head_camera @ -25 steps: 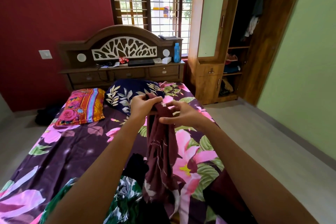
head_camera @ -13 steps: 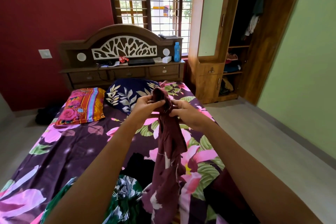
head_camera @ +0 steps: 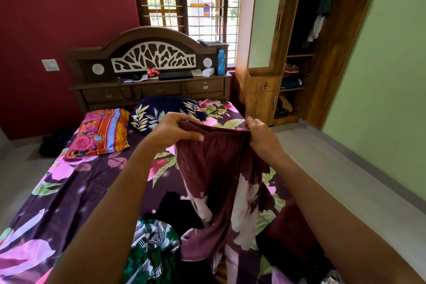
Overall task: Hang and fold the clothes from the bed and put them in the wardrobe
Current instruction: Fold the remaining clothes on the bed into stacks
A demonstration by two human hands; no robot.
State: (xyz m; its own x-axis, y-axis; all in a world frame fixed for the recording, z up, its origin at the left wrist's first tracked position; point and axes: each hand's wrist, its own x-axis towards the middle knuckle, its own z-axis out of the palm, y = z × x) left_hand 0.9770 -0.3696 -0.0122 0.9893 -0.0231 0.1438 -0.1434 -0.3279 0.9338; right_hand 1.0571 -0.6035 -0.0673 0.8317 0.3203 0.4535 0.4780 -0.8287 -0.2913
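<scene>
1. Fingers (head_camera: 182, 119) of the left hand (head_camera: 170, 132) pinch one end of the top hem of a maroon garment (head_camera: 214, 163). Fingers (head_camera: 251, 123) of the right hand (head_camera: 261, 137) grip the other end.
2. The hem is stretched between the two hands, held up over the bed (head_camera: 80, 191). The white-blotched cloth hangs down onto the heap below.
3. A green leaf-print garment (head_camera: 152, 244) and a black garment (head_camera: 177, 210) lie crumpled on the near part of the bed.
4. The wardrobe (head_camera: 262, 101) stands open beyond the bed's far right corner, with clothes hanging inside.
5. A striped floral pillow (head_camera: 101, 131) and a navy leaf-print pillow (head_camera: 159, 113) lie by the headboard.
</scene>
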